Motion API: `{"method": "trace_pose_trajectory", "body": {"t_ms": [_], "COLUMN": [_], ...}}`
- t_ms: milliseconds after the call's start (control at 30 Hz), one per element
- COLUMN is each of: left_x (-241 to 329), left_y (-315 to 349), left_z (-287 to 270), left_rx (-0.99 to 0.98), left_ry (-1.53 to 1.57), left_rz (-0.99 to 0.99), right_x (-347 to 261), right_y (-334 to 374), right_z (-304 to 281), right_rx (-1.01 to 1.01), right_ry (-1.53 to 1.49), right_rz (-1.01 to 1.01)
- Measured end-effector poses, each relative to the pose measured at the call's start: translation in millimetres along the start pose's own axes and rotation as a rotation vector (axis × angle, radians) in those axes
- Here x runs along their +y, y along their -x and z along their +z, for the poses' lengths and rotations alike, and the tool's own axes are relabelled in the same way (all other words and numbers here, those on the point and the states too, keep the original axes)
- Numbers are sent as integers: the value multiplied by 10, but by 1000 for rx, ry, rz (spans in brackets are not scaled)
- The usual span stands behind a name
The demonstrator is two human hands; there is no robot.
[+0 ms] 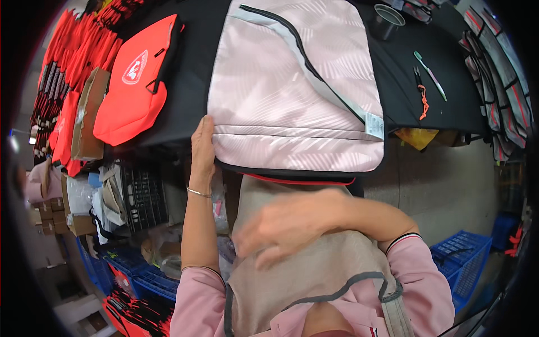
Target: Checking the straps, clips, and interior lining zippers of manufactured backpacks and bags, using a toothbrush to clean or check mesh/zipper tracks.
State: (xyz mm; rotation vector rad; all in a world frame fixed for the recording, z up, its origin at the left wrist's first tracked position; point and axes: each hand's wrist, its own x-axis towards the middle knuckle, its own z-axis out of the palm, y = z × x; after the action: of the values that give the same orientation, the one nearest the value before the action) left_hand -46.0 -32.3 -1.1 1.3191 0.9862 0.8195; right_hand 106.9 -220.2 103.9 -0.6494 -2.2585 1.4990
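Note:
A flat pink bag [292, 84] with a tone-on-tone wavy pattern lies across the front edge of the black-covered table. A diagonal black zipper [314, 64] with a grey flap crosses it, and a small white label [374, 126] sits at its right side. My left hand [202, 143] grips the bag's left edge near the lower corner; part of its fingers is hidden by the bag. My right hand [289, 222] is in front of my apron [303, 275], below the bag and apart from it, its fingers smeared by motion.
On the table's left rests a red-orange bag [135, 81] beside a cardboard box [90, 115] and stacked red pieces [70, 56]. A metal cup [388, 22], a toothbrush [431, 76] and a black tool with orange cord [422, 98] are at right. Grey pieces hang far right; blue crates [461, 264] stand below.

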Motion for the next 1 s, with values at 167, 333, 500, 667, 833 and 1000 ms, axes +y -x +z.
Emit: {"method": "trace_pose_trajectory", "body": {"t_ms": [167,333,500,667,833,1000], "left_x": [-53,12,-40,-4,268,185], "left_y": [-73,20,-14,106,473,634], "left_z": [-81,57,-41,7,-27,-367], "left_rx": [-209,-146,-36,-30,21,-132], "left_ry": [358,235,67,-11,62,-105], "left_rz": [-143,-58,119,122,39,-24], "right_x": [869,517,772,407,-524,420], "right_y": [-422,-562,94,1701,2035,1569], "right_z": [-209,475,-154,453,81,-728], "right_rx": [1207,-30,837,696,1321,1307], "right_ry": [1135,308,1014,1074,-101,334], "right_rz": [452,185,449,1006,1018,411]}}
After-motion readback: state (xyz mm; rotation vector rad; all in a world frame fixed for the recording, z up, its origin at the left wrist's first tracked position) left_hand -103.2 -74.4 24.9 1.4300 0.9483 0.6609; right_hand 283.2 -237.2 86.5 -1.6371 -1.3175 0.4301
